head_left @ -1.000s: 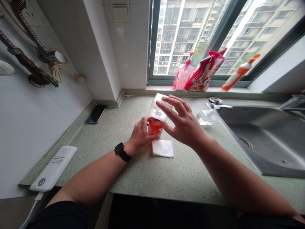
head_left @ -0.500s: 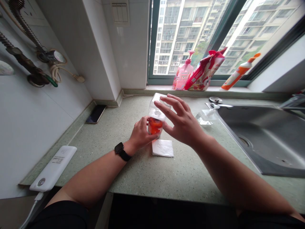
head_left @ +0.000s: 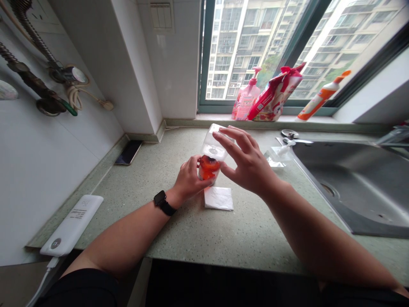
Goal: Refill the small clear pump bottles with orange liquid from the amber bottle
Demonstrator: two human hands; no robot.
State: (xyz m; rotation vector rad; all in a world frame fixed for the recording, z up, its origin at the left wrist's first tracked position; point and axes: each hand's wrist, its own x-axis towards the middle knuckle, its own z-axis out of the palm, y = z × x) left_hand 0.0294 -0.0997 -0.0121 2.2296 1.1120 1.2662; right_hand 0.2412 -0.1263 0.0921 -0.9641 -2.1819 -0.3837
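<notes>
My left hand (head_left: 192,178), with a black watch on the wrist, is closed around a clear jar (head_left: 209,170) showing orange-red inside. The jar stands on the counter. Directly above it, a boxy clear plastic container (head_left: 214,147) tilts to the right, a round mark showing on its near lower part. The curved fingers and thumb of my right hand (head_left: 244,160) grip this container from its right side. Whether the two pieces touch is unclear. A folded white tissue (head_left: 219,198) lies just in front of the jar.
A phone (head_left: 128,152) and a white power bank (head_left: 72,225) with a cable lie to the left. Right of my hands are a clear pump bottle (head_left: 277,155) and a steel sink (head_left: 361,179). A pink pump bottle (head_left: 245,100), a red bag (head_left: 276,96) and an orange-white bottle (head_left: 319,100) line the sill.
My right hand has shifted slightly right, and the clear container has tilted right with it, uncovering more of the jar's top. My left hand stays in place on the jar.
</notes>
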